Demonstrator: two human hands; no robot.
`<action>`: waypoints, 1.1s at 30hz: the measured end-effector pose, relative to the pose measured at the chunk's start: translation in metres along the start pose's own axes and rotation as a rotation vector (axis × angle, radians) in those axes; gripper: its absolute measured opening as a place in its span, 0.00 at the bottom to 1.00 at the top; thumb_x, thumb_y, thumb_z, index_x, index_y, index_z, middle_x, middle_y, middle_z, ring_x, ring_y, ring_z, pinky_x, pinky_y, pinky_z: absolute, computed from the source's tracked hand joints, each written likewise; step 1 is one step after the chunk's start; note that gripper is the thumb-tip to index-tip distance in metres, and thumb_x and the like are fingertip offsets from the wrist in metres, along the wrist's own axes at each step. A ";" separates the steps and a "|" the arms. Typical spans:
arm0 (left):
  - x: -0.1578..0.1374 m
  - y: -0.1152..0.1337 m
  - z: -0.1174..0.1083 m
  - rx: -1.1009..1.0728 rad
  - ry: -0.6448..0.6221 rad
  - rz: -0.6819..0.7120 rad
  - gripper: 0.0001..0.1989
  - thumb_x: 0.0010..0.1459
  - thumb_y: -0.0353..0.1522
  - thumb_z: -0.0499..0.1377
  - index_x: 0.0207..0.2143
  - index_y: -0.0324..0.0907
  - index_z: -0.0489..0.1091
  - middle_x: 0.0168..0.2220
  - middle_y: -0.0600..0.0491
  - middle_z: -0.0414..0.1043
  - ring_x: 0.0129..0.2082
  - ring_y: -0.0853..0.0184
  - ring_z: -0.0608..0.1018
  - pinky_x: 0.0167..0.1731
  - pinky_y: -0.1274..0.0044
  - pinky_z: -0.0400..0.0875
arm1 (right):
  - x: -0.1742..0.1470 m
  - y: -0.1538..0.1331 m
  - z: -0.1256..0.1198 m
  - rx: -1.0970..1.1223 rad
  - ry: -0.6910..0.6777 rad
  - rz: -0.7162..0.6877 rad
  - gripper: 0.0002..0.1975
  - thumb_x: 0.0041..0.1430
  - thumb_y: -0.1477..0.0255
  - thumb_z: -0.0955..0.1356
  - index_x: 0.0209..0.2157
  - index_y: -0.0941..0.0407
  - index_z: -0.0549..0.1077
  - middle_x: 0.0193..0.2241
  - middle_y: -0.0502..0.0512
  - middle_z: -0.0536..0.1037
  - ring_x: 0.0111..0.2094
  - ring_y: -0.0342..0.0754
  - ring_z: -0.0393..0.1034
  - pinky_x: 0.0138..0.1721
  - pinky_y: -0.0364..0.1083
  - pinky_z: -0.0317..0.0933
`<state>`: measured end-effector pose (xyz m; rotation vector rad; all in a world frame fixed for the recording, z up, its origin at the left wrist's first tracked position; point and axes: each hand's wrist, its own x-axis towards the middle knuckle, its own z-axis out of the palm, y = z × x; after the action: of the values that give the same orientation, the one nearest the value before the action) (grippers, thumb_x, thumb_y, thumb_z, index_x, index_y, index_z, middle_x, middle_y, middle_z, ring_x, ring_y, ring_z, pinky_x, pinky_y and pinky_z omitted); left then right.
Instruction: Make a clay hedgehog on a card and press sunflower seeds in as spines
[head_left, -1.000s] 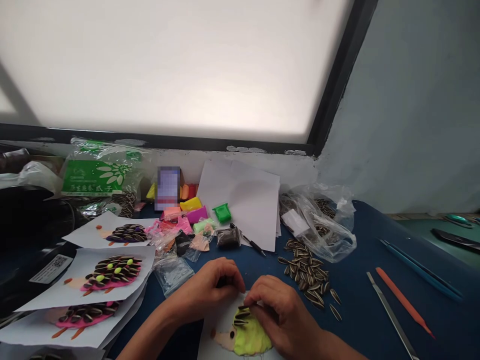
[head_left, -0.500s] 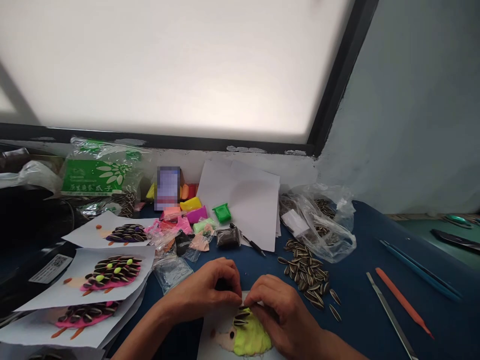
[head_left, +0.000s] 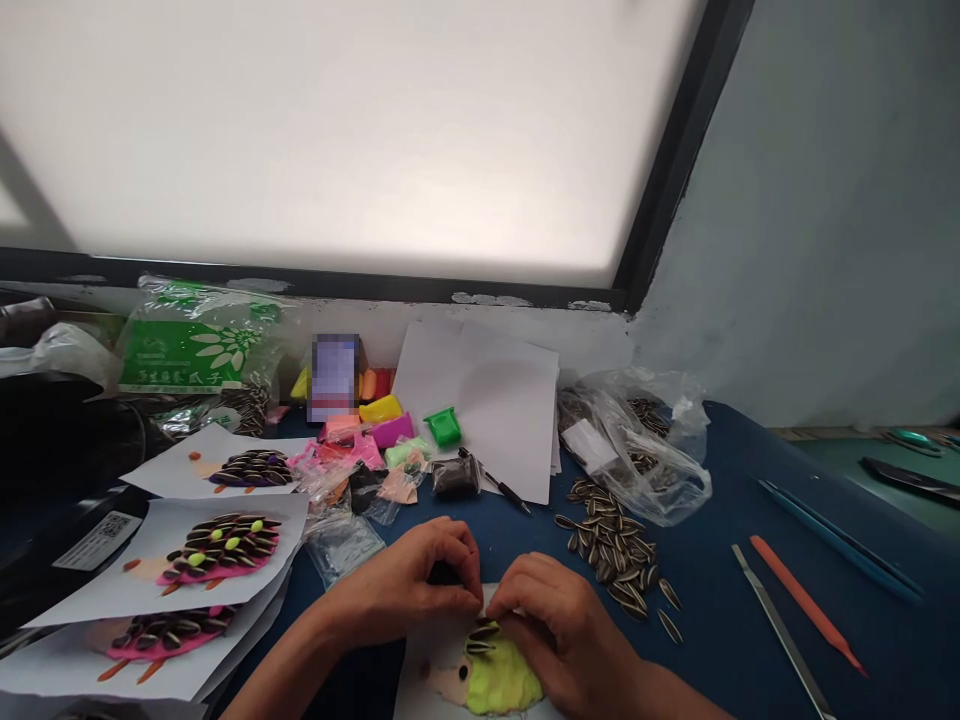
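A sheet of white paper [head_left: 424,640] lies in front of me with a hedgehog [head_left: 506,675] on it, its body made of yellow-green clay. A few striped sunflower seeds [head_left: 482,634] are pressed into the upper left of the clay. My left hand [head_left: 431,570] is closed in a pinch just above those seeds. Right beside it, my right hand [head_left: 559,615] is closed too, thumb and fingers bent over the clay's top edge. Both sets of fingertips nearly meet, and whatever they hold is hidden.
A pile of sunflower seeds [head_left: 615,550] lies to the right, before a clear plastic bag [head_left: 645,450]. Further right are tweezers [head_left: 832,535], an orange tool [head_left: 806,600] and a metal blade [head_left: 784,635]. Finished hedgehog sheets [head_left: 97,600] overlap at left. Clay packets [head_left: 390,430] and a pen [head_left: 506,490] sit behind.
Both hands stay almost in place over the clay, with only a tiny shift of the fingers. The view has moved slightly.
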<state>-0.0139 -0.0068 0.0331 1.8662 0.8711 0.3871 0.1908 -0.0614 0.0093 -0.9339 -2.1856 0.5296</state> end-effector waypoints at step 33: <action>0.003 0.002 0.003 0.052 -0.005 -0.026 0.04 0.49 0.32 0.63 0.23 0.44 0.76 0.33 0.56 0.69 0.38 0.68 0.69 0.37 0.81 0.62 | -0.003 -0.001 0.002 -0.129 -0.053 -0.019 0.10 0.64 0.79 0.60 0.31 0.56 0.70 0.30 0.54 0.72 0.31 0.45 0.64 0.32 0.43 0.59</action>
<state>-0.0094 -0.0071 0.0328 1.9011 0.9088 0.3471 0.1898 -0.0645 0.0075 -0.9755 -2.2960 0.4130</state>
